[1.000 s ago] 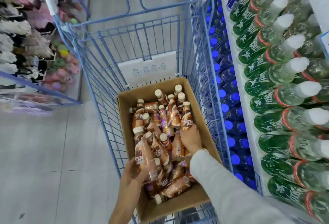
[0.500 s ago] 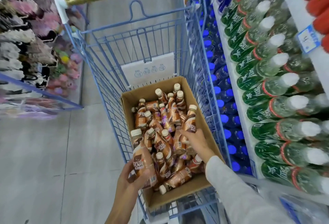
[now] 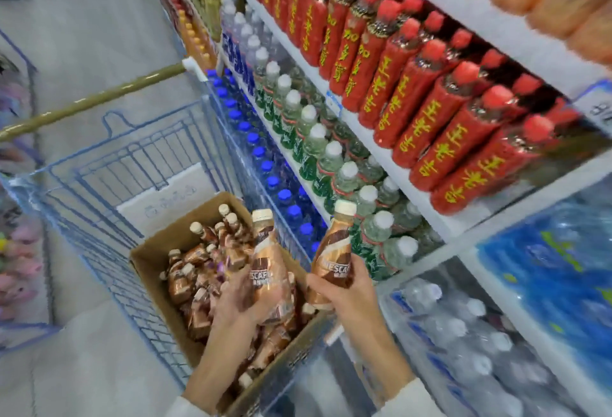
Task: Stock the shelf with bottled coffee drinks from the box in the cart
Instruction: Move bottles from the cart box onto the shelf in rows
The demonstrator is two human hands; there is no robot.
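A cardboard box (image 3: 155, 261) full of brown coffee bottles (image 3: 198, 271) with cream caps sits in the blue wire cart (image 3: 109, 191). My left hand (image 3: 236, 300) grips one upright coffee bottle (image 3: 266, 261) above the box. My right hand (image 3: 347, 294) grips a second coffee bottle (image 3: 334, 244), lifted clear of the box's right edge and close to the shelf (image 3: 414, 191) of green-labelled bottles.
The shelving on the right carries red-wrapped bottles (image 3: 430, 112), green-labelled bottles with white caps (image 3: 318, 148), blue-capped bottles (image 3: 265, 165) lower down and shrink-wrapped water packs (image 3: 463, 334). The cart's olive handle (image 3: 99, 98) crosses at the left. Grey floor lies to the left.
Both hands have lifted their coffee bottles up out of the box. The right hand moved right toward the shelf. My view swung up and right onto the shelves.
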